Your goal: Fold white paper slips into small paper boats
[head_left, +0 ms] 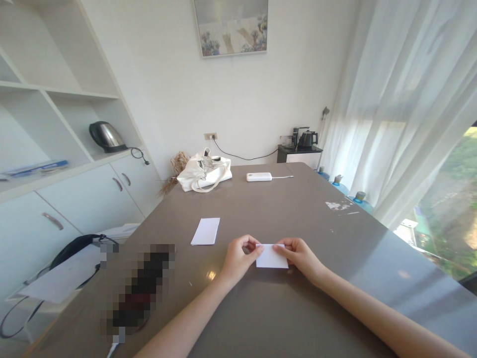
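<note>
A small folded white paper (pixel 271 257) lies on the grey-brown table (pixel 283 209) in front of me. My left hand (pixel 240 258) pinches its left edge with curled fingers. My right hand (pixel 300 254) presses and grips its right edge, fingers closed on the upper corner. Another folded white paper (pixel 206 231) lies flat on the table to the left, a short way beyond my left hand.
A white handbag (pixel 204 171) and a white power bank (pixel 259 176) with cable sit at the table's far end. White scraps (pixel 339 205) lie at right. A blurred-out dark object (pixel 139 288) is at front left. Cabinets with a kettle (pixel 106 136) stand left, curtains right.
</note>
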A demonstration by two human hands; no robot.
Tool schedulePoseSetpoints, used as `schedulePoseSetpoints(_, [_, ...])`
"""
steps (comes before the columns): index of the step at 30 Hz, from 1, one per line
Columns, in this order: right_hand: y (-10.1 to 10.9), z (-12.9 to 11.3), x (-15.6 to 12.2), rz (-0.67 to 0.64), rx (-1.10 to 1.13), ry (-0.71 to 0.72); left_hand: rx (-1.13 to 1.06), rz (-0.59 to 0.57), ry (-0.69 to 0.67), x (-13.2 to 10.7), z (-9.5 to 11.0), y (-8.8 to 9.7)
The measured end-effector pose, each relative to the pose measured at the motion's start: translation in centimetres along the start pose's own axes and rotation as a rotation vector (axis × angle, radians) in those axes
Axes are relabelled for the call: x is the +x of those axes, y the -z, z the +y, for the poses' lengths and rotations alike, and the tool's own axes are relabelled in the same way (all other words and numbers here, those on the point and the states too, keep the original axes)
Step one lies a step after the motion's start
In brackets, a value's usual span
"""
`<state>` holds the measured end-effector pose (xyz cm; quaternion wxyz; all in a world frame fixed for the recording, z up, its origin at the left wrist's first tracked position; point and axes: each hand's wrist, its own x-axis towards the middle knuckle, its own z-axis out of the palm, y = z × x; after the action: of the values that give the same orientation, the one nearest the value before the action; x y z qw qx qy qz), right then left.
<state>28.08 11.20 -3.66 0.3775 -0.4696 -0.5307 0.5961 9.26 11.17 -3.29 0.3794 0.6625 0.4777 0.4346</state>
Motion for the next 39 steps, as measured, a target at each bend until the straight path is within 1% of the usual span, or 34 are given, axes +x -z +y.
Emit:
schedulePoseSetpoints(5, [-0.2,0.0,-0.1,-0.011,-0.056,0.025,0.049,0.019,-0.049,-0.4,0.6,-0.5])
schedulePoseSetpoints(9, [-0.3,0.2,0.0,0.024,-0.067,0.034,0.091,0.043,-0.081,-0.4,0.8,-0.7])
schedulePoseSetpoints(12, [-0.3,0.5,0.0,0.045,-0.043,0.018,0.169,0.065,-0.126,-0.7,1.3,-0.6])
schedulePoseSetpoints(14, [-0.2,0.5,0.1,0.047,-0.022,0.009,0.233,0.053,-0.179,-0.9,1.7,-0.5])
schedulePoseSetpoints(15, [-0.1,0.6,0.1,0.047,-0.011,0.007,0.242,0.028,-0.202,-1.0,1.8,-0.5])
schedulePoseSetpoints(17, [0.0,0.6,0.2,0.049,0.015,0.008,0.19,-0.039,-0.213,-1.1,2.0,-0.4])
schedulePoseSetpoints(19, [0.1,0.7,0.2,0.055,0.039,0.007,0.068,-0.101,-0.164,-1.1,1.9,-0.4])
schedulePoseSetpoints(23, [0.0,0.9,0.1,0.035,0.028,0.009,-0.178,-0.162,-0.031,-0.8,1.0,-0.6])
schedulePoseSetpoints(25, [0.0,1.0,0.1,0.032,0.01,0.015,-0.265,-0.177,0.018,-0.6,0.7,-0.6])
schedulePoseSetpoints(27, [-0.1,1.1,0.1,0.046,0.004,0.016,-0.307,-0.197,0.052,-0.5,0.4,-0.7])
schedulePoseSetpoints(29, [-0.2,1.0,0.1,0.051,0.013,0.015,-0.298,-0.184,0.074,-0.3,0.2,-0.7])
schedulePoseSetpoints(31, [-0.2,0.8,0.1,0.046,0.073,0.045,-0.284,-0.161,0.09,-0.2,0.0,-0.6])
schedulePoseSetpoints(33, [-0.1,0.3,-0.2,0.008,0.168,0.119,-0.314,-0.171,0.118,0.0,-0.2,-0.3])
schedulePoseSetpoints(35, [0.1,-0.4,-0.6,-0.107,0.197,0.206,-0.387,-0.217,0.158,0.1,-0.3,-0.1])
schedulePoseSetpoints(37, [0.2,-0.9,-1.0,-0.201,0.085,0.288,-0.446,-0.276,0.186,0.1,-0.4,0.2])
schedulePoseSetpoints(39, [0.3,-1.2,-1.2,-0.248,-0.015,0.336,-0.441,-0.326,0.175,0.0,-0.3,0.2])
